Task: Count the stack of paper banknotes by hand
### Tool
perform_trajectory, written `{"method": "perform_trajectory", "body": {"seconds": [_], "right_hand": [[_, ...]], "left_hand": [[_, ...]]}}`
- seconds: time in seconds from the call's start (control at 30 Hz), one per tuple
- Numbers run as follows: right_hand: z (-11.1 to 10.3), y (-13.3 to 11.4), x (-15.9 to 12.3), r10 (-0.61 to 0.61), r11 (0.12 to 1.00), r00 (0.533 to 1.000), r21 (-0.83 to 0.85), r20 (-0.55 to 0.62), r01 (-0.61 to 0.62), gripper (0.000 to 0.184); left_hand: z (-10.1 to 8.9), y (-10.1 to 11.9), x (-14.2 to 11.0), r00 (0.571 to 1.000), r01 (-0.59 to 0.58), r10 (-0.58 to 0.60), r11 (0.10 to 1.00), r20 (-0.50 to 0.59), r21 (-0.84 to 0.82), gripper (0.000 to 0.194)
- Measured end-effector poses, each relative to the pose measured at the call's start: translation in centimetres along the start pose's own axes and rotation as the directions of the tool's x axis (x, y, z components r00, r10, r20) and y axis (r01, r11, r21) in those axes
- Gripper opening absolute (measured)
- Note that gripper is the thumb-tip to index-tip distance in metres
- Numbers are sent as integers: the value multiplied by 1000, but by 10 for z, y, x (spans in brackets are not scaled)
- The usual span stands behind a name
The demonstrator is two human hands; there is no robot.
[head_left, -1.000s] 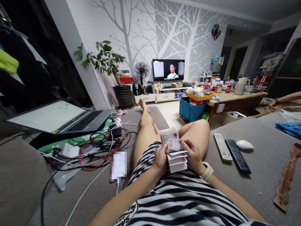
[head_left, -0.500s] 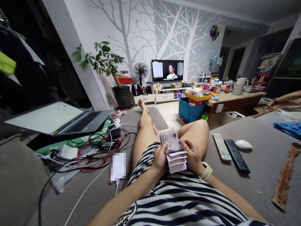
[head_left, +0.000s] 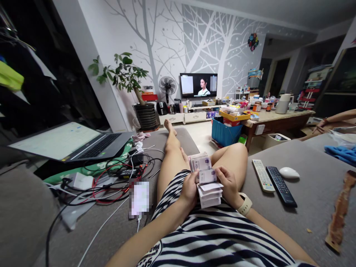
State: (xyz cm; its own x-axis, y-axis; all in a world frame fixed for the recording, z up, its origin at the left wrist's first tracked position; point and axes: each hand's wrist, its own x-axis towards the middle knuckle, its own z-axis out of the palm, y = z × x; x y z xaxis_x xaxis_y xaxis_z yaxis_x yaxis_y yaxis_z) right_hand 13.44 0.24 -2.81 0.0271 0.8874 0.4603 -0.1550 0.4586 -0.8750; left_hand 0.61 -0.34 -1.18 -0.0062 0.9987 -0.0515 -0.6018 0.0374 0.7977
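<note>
Fingers of your left hand (head_left: 189,191) are closed on the banknotes (head_left: 207,177), and the thumb presses them near their left edge. Your right hand (head_left: 228,185) pinches the right edge of the front note between thumb and forefinger; its other fingers are bent, and I cannot tell whether they also touch paper. The banknotes are purple, show the figure 5, and are above your lap. One part of them lies farther toward your feet, while nearer to you several pale ends hang down like small steps. What supports the farther part is hidden. On your right wrist sits a pale watch (head_left: 245,204), and under the hands is your striped clothing (head_left: 222,228).

You sit on a grey sofa (head_left: 314,196). To your right, a white remote control (head_left: 263,176) and a black remote control (head_left: 280,186) lie side by side, with a white mouse (head_left: 289,172) near their upper ends. Well apart from these, a brown carved piece (head_left: 338,215) rests on the same surface. To your left there is a phone (head_left: 139,198) with blurred screen, then tangled cables (head_left: 122,168), and toward the sofa's left edge an open laptop (head_left: 102,144) above a green cloth (head_left: 59,173).

Beyond the sofa, a jug (head_left: 283,104) stands toward the right end of the low table (head_left: 294,118). Beside this table's left corner is a blue basket (head_left: 226,131), carrying a yellow tray (head_left: 236,116).
</note>
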Motion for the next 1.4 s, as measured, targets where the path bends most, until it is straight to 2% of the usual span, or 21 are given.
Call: {"method": "perform_trajectory", "body": {"seconds": [0.13,0.33,0.67,0.8,1.0,1.4], "right_hand": [[0,5,0,17,998,1000,65,26,-19,38],[0,8,6,23,999,998,-22,-55,-24,31],[-2,11,6,28,998,998,-60,-64,-32,34],[-2,10,4,14,999,997,-49,-70,-17,33],[-1,9,1,-3,1000,999,-13,-48,2,31],[-2,9,0,1,1000,1000,-3,-21,-1,30]], "left_hand": [[1,0,1,999,32,-32,998,18,-50,28],[2,1,-1,1000,14,-14,1000,11,-1,28],[-6,-3,0,999,24,-27,998,42,64,25],[-7,-5,3,999,11,-11,1000,52,12,29],[-5,-5,3,1000,-22,21,1000,-8,-20,33],[-7,-7,5,1000,-8,8,999,6,-33,36]]}}
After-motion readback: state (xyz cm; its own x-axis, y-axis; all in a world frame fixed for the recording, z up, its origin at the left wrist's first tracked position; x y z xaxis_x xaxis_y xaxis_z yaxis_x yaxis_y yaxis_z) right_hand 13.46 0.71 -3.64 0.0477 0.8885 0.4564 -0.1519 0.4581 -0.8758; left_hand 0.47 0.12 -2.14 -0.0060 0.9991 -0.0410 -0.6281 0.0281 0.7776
